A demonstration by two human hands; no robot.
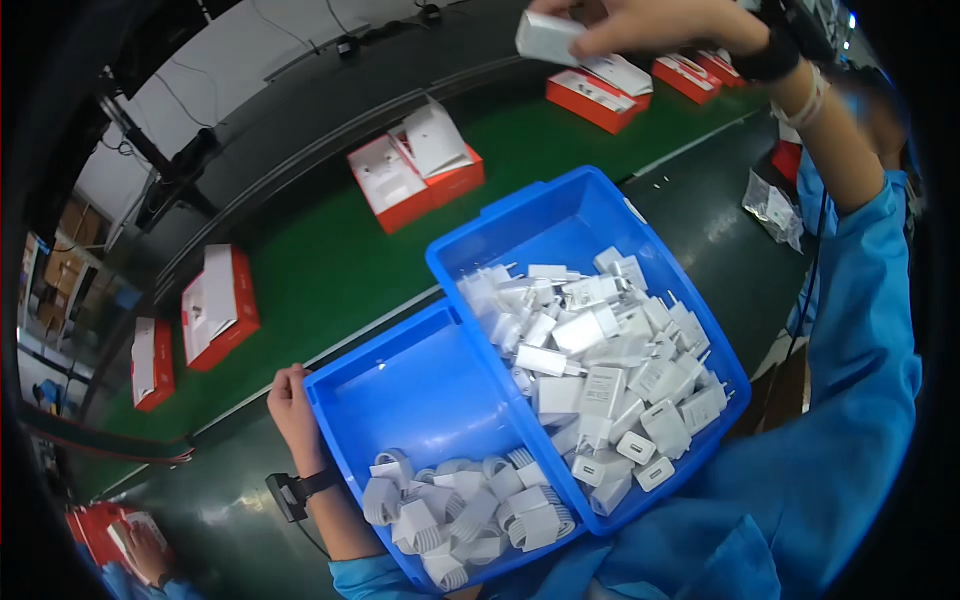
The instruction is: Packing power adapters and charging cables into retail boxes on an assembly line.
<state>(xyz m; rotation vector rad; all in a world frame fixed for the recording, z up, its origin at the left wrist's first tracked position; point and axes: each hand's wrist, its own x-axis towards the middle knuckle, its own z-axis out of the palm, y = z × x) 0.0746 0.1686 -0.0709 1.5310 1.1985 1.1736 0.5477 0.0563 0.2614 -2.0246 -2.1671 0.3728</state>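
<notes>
My right hand is raised at the top right, pinching a white power adapter above the green conveyor. My left hand is closed, its fingers curled beside the far left corner of a blue bin; whether it holds anything is hidden. Bundled white charging cables lie in the near part of that bin. Against its right side stands a second blue bin, heaped with white plug adapters.
Open red boxes with white inserts, one of them mid-belt, stand along the green conveyor. A co-worker's hand touches a red box at lower left. Another person is at far right, near a clear plastic bag.
</notes>
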